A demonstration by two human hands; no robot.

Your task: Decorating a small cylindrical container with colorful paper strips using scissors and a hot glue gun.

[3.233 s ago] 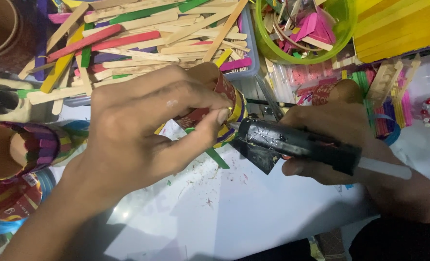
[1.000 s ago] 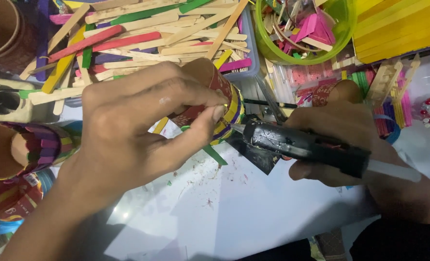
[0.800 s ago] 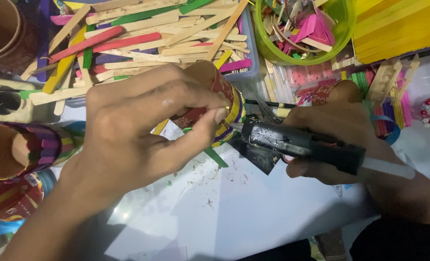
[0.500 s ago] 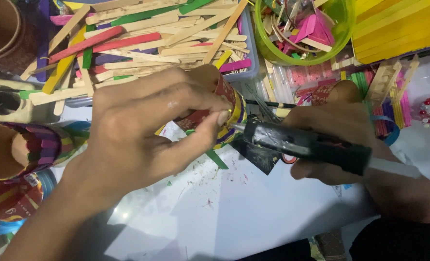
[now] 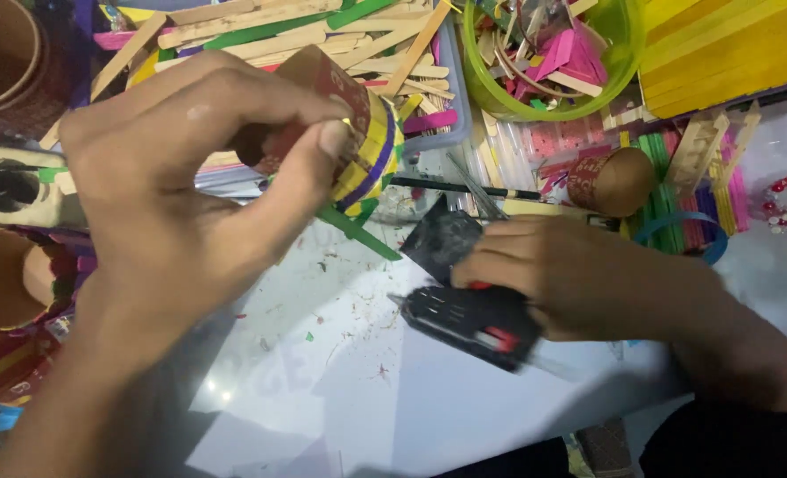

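Holding a small paper cup [image 5: 322, 115] up over the worktop [image 5: 340, 398], the left hand [image 5: 172, 204] is pinched on it, with yellow and purple strips [image 5: 367, 155] already wound round its rim and a green stick [image 5: 358, 232] poking out below; much of the cup looks bare. Right of it, the right hand [image 5: 579, 279] is closed on a black glue gun [image 5: 468, 319], kept low near the worktop. Far off, a tray of craft sticks [image 5: 322, 35] and a green bowl [image 5: 619, 62] are crowded close.

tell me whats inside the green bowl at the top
The green bowl holds pink folded paper pieces and a few plain wooden sticks. Its bottom is covered by them, and the frame edge cuts off its top, so anything deeper cannot be seen.
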